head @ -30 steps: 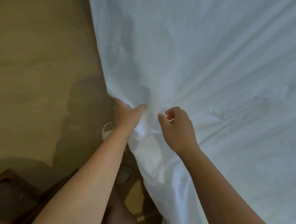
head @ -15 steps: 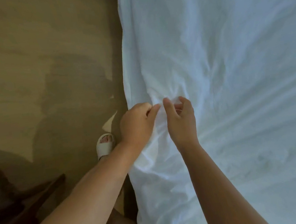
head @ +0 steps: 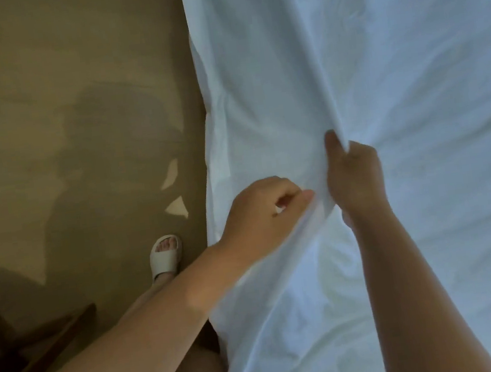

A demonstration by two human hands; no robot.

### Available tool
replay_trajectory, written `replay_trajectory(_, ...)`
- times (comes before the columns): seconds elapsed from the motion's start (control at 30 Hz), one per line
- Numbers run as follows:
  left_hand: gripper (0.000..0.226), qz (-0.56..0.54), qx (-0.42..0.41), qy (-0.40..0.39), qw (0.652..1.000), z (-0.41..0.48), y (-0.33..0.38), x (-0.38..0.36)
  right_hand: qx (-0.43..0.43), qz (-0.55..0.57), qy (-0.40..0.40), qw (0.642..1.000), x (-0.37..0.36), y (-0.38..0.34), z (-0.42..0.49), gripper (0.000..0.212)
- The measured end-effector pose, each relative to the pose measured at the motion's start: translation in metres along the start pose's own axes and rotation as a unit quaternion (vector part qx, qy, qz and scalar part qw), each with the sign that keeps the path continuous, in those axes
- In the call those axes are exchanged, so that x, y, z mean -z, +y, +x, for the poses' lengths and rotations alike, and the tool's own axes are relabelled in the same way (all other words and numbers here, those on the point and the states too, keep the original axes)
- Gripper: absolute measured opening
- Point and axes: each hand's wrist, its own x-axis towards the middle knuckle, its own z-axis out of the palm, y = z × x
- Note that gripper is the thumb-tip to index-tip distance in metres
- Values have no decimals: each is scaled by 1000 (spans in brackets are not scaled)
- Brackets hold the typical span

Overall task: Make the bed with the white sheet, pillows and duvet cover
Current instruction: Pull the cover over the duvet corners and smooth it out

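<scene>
Hands, left hand (head: 260, 212) and right hand (head: 354, 177), pinch white sheet (head: 379, 74) folds.

Right hand (head: 354, 177) fingertips buried in white sheet (head: 379, 74) fold; sheet cut off top, right, bottom.

Your white sheet (head: 379, 74) is thin woven cloth, matt and soft, creased into fine radiating wrinkles where your right hand (head: 354, 177) and left hand (head: 260, 215) bunch it. The floor (head: 55, 101) beside the bed looks like smooth tan wood-grain boards with a faint sheen. Your slipper (head: 166, 255) looks like matt, off-white moulded foam or rubber. The dark furniture (head: 35, 354) at lower left appears to be wood, dull brown.
</scene>
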Motion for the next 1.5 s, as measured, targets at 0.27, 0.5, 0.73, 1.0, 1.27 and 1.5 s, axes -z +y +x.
replay_trajectory(0.27, 63, -139, 402, 63, 903, 42, -50, -6, -77, -16, 55, 995, -2, 50, 26, 50)
replay_trajectory(0.5, 20, -199, 317, 87, 923, 43, -9, -14, -73, 22, 4, 997, -15, 59, 28, 38)
replay_trajectory(0.73, 22, 13, 430, 210, 878, -9, -72, 56, -6, -64, -203, 977, -56, 56, -21, 36)
replay_trajectory(1.0, 96, -15, 388, 19, 921, 61, -115, 12, -89, -44, -23, 995, -97, 103, -31, 54)
replay_trajectory(1.27, 102, -83, 449, 120, 881, 59, -124, -7, -175, -85, 24, 981, -99, 98, 5, 61)
replay_trajectory(1.5, 25, -291, 305, 175, 890, 36, -119, 29, -52, -39, 37, 997, -91, 94, 1, 43)
